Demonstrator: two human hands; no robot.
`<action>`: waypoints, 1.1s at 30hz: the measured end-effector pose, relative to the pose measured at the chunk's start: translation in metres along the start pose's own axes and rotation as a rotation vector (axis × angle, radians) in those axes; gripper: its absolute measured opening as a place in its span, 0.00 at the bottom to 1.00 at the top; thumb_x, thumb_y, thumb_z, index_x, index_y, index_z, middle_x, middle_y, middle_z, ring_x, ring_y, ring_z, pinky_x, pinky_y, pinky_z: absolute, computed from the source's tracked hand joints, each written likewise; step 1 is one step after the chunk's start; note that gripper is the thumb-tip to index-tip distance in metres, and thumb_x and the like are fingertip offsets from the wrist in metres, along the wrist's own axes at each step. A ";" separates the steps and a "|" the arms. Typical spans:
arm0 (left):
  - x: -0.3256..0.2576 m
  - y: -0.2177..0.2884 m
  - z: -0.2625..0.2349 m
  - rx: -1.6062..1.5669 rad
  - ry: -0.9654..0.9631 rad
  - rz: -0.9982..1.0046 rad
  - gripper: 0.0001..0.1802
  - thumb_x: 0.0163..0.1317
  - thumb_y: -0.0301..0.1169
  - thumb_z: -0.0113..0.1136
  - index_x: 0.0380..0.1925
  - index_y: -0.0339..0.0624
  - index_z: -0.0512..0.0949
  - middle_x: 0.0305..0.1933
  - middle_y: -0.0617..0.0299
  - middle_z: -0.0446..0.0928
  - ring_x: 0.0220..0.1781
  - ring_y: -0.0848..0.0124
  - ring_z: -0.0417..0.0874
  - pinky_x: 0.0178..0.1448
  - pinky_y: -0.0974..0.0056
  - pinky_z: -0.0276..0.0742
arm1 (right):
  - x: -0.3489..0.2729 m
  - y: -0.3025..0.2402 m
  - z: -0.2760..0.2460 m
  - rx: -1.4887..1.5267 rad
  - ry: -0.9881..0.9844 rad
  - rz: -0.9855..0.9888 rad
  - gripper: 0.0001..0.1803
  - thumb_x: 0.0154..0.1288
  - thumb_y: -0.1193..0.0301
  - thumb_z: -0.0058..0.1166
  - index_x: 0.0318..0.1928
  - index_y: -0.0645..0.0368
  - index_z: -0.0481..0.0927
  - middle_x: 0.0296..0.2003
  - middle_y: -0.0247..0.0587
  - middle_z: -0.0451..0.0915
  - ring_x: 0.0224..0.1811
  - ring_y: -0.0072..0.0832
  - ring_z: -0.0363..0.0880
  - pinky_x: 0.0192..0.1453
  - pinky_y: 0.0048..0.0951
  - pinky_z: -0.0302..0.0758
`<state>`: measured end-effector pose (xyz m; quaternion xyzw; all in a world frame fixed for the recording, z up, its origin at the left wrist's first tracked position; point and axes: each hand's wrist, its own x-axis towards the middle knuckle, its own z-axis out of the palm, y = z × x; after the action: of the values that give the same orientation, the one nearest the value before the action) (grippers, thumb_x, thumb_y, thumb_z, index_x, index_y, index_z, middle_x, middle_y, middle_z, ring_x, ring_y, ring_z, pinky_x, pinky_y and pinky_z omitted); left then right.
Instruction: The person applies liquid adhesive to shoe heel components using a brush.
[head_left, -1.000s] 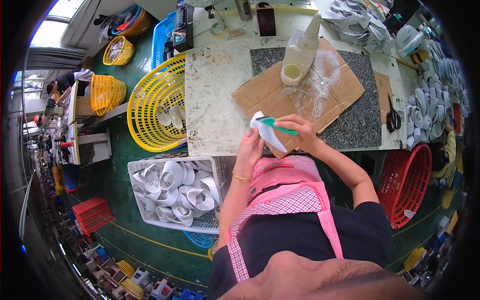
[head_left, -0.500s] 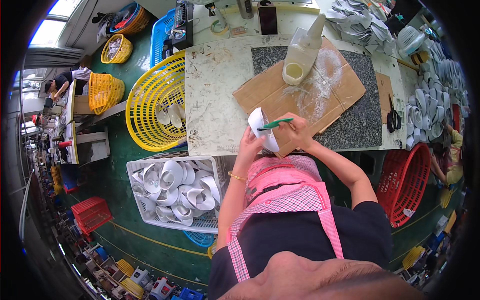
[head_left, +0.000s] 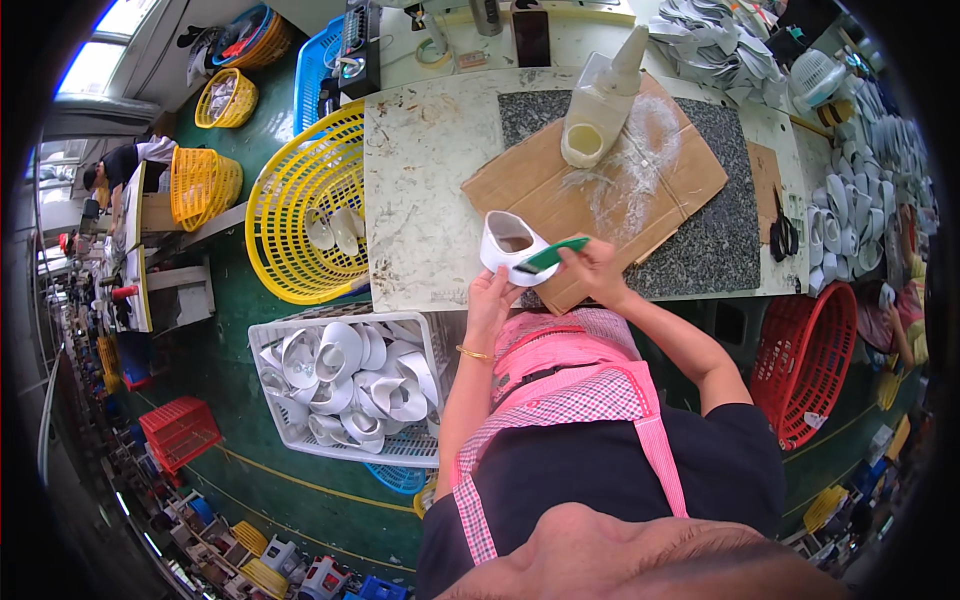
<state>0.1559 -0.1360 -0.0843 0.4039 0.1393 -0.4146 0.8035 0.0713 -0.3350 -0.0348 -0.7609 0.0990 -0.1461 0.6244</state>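
My left hand pinches the lower edge of a white shoe upper, a curved piece with a round opening turned up toward me. In my right hand is a green brush, its far end against the upper's right side. Both hands are over the table's near edge, by the corner of a brown cardboard sheet. On that sheet stands a translucent plastic bottle with a tall spout and a round opening low on its side. Dried white smears surround it.
A white crate of similar uppers stands left below the table, with a yellow basket beyond it. At right are black scissors and a red basket. A speckled stone slab lies under the cardboard; stacked white pieces sit at the back.
The shoe upper has turned in my left hand, so its opening now faces up toward me. The brush has moved a little with my right hand and now lies at the upper's lower right edge.
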 end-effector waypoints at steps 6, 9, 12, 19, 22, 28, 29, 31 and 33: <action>0.010 -0.008 -0.015 -0.006 0.012 0.069 0.15 0.70 0.27 0.49 0.54 0.34 0.68 0.52 0.48 0.77 0.51 0.56 0.82 0.53 0.53 0.83 | -0.005 0.035 -0.004 -0.003 0.285 0.233 0.09 0.68 0.72 0.52 0.32 0.66 0.77 0.25 0.37 0.79 0.25 0.22 0.81 0.27 0.22 0.73; 0.010 -0.010 -0.008 0.014 0.007 0.033 0.14 0.71 0.28 0.47 0.55 0.36 0.68 0.53 0.49 0.76 0.52 0.56 0.82 0.53 0.53 0.83 | -0.006 0.023 0.008 0.002 0.374 0.185 0.09 0.68 0.72 0.52 0.32 0.66 0.78 0.24 0.37 0.80 0.25 0.22 0.82 0.27 0.23 0.73; 0.012 -0.013 -0.007 -0.043 -0.022 0.038 0.14 0.72 0.28 0.45 0.55 0.37 0.68 0.53 0.49 0.76 0.52 0.57 0.82 0.53 0.53 0.83 | -0.005 0.027 0.028 0.031 0.221 0.193 0.08 0.68 0.72 0.53 0.33 0.65 0.79 0.24 0.38 0.80 0.24 0.22 0.82 0.26 0.24 0.72; 0.019 -0.020 -0.023 0.008 0.025 0.032 0.15 0.72 0.27 0.45 0.56 0.37 0.66 0.54 0.50 0.76 0.52 0.58 0.82 0.53 0.54 0.83 | 0.007 0.019 0.004 -0.267 0.242 -0.146 0.07 0.60 0.79 0.52 0.39 0.60 0.82 0.32 0.46 0.81 0.34 0.34 0.82 0.37 0.30 0.76; 0.026 -0.024 -0.031 -0.021 -0.003 0.039 0.15 0.72 0.27 0.45 0.57 0.38 0.65 0.54 0.51 0.76 0.52 0.59 0.82 0.53 0.53 0.83 | -0.017 0.029 0.016 -0.327 -0.152 -0.384 0.12 0.56 0.82 0.53 0.41 0.59 0.82 0.35 0.48 0.80 0.39 0.39 0.81 0.42 0.32 0.76; 0.024 -0.021 -0.038 0.111 0.085 0.033 0.18 0.71 0.27 0.46 0.59 0.38 0.64 0.53 0.53 0.76 0.50 0.61 0.82 0.50 0.54 0.84 | 0.011 0.068 0.005 -0.088 0.191 0.045 0.08 0.64 0.80 0.49 0.40 0.62 0.81 0.33 0.42 0.80 0.32 0.29 0.81 0.36 0.28 0.75; 0.024 -0.018 -0.040 0.162 0.097 0.026 0.17 0.71 0.27 0.46 0.59 0.38 0.65 0.53 0.53 0.77 0.49 0.61 0.83 0.49 0.55 0.84 | 0.019 0.072 0.001 -0.044 0.264 0.118 0.08 0.66 0.80 0.48 0.40 0.63 0.80 0.32 0.41 0.81 0.31 0.27 0.81 0.35 0.26 0.75; 0.026 -0.017 -0.043 0.211 0.113 0.022 0.17 0.71 0.27 0.46 0.59 0.38 0.65 0.52 0.53 0.77 0.48 0.62 0.83 0.48 0.56 0.85 | 0.023 0.068 0.005 -0.008 0.278 0.018 0.09 0.64 0.82 0.49 0.41 0.63 0.80 0.34 0.41 0.81 0.32 0.26 0.82 0.36 0.27 0.75; 0.027 -0.017 -0.049 0.223 0.120 0.028 0.17 0.71 0.27 0.47 0.59 0.38 0.66 0.53 0.53 0.77 0.48 0.62 0.83 0.47 0.58 0.85 | 0.019 0.053 0.010 0.036 0.201 -0.129 0.10 0.61 0.83 0.49 0.42 0.63 0.80 0.35 0.42 0.81 0.33 0.28 0.82 0.37 0.26 0.76</action>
<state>0.1646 -0.1197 -0.1395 0.5165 0.1347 -0.3915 0.7495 0.0946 -0.3424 -0.0864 -0.7359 0.1092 -0.2635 0.6141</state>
